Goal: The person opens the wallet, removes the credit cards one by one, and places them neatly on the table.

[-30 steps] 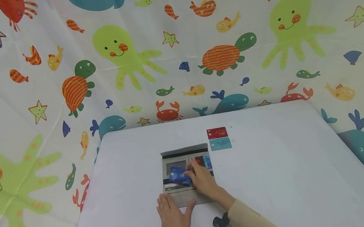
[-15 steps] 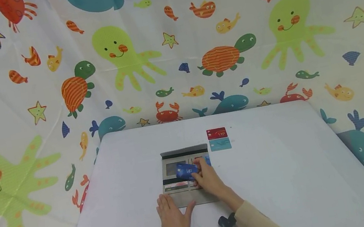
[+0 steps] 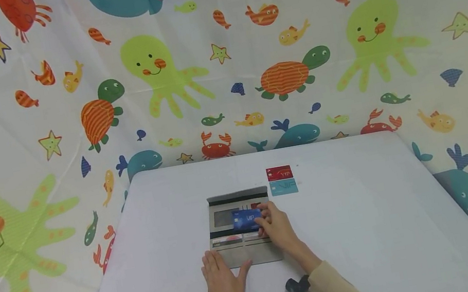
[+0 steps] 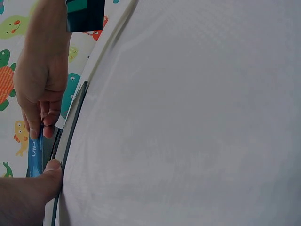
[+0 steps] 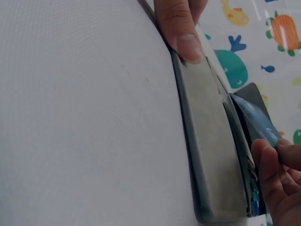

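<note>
A grey wallet (image 3: 246, 256) lies spread out on the table, with cards in its slots and a clear window (image 3: 223, 218) on its left part. My right hand (image 3: 278, 227) pinches the right end of a blue VIP card (image 3: 244, 220) between thumb and fingers, over the wallet's middle. In the right wrist view the blue card (image 5: 258, 117) tilts up from the wallet. My left hand (image 3: 225, 283) lies with fingers straight at the wallet's near left edge. Its thumb (image 5: 190, 47) presses on the wallet's near edge in the right wrist view.
Just beyond the wallet's right corner, a red VIP card (image 3: 279, 173) and a light blue VIP card (image 3: 283, 187) lie on the white table (image 3: 368, 216). A curtain (image 3: 222, 80) printed with sea animals hangs behind.
My right hand has drawn the blue card to the right and levelled it over the wallet, uncovering the card slots on the lower left. The left hand stays in place.
</note>
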The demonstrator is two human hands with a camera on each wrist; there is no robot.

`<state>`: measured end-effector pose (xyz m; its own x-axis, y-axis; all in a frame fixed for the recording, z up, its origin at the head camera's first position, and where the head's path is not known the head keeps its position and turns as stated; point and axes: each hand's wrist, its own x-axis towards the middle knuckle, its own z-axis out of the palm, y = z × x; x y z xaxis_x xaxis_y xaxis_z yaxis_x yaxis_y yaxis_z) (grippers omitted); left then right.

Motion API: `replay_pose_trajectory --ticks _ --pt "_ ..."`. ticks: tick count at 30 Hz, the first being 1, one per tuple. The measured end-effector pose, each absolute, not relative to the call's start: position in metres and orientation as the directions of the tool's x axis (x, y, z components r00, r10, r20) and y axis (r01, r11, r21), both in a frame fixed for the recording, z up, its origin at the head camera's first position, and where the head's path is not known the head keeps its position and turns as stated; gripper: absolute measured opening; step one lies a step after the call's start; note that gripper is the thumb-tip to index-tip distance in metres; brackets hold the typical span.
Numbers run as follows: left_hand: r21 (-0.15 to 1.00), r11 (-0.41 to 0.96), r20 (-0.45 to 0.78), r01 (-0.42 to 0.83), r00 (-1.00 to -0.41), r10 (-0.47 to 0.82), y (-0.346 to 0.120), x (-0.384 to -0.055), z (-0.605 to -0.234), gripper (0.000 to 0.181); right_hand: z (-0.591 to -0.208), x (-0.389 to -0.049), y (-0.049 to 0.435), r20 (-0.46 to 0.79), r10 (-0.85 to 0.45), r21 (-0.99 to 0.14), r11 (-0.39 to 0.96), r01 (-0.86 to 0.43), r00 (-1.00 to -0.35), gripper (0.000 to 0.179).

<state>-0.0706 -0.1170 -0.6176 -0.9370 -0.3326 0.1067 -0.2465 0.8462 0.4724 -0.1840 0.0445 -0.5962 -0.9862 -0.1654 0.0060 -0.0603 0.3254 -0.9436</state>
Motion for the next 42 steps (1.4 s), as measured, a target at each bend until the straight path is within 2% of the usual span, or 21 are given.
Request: replay_pose_trajectory --ticks 6,10,15,21,28,42 --pt "0.48 0.841 0.103 -0.249 -0.936 -0.336 -0.117 -0.07 -0.618 0.107 -0.596 -0.186 0.055 0.042 -0.113 -0.944 0.32 -0.076 -0.993 0.037" --pt "0.487 0.837 0.099 -0.251 -0.936 -0.338 -0.118 -0.069 -0.619 0.107 -0.596 -0.187 0.062 0.015 -0.056 -0.948 0.317 -0.032 -0.998 0.035" --pt "0.489 0.839 0.117 -0.24 -0.935 -0.336 -0.119 -0.069 -0.62 0.106 -0.594 -0.189 0.071 -0.013 0.023 -0.945 0.327 0.02 -1.0 0.025" --pt "0.488 0.841 0.134 -0.232 -0.933 -0.335 -0.119 -0.069 -0.621 0.105 -0.593 -0.193 0.085 -0.048 0.1 -0.927 0.367 0.082 -0.994 0.028" --pt "0.489 0.843 0.146 -0.226 -0.931 -0.334 -0.119 -0.069 -0.621 0.104 -0.596 -0.198 0.102 -0.095 0.149 -0.917 0.372 0.145 -0.984 0.03" --pt "0.486 0.843 0.108 -0.231 -0.941 -0.32 -0.118 -0.069 -0.618 0.108 -0.603 -0.205 0.137 -0.092 0.188 -0.911 0.38 0.159 -0.978 0.036"
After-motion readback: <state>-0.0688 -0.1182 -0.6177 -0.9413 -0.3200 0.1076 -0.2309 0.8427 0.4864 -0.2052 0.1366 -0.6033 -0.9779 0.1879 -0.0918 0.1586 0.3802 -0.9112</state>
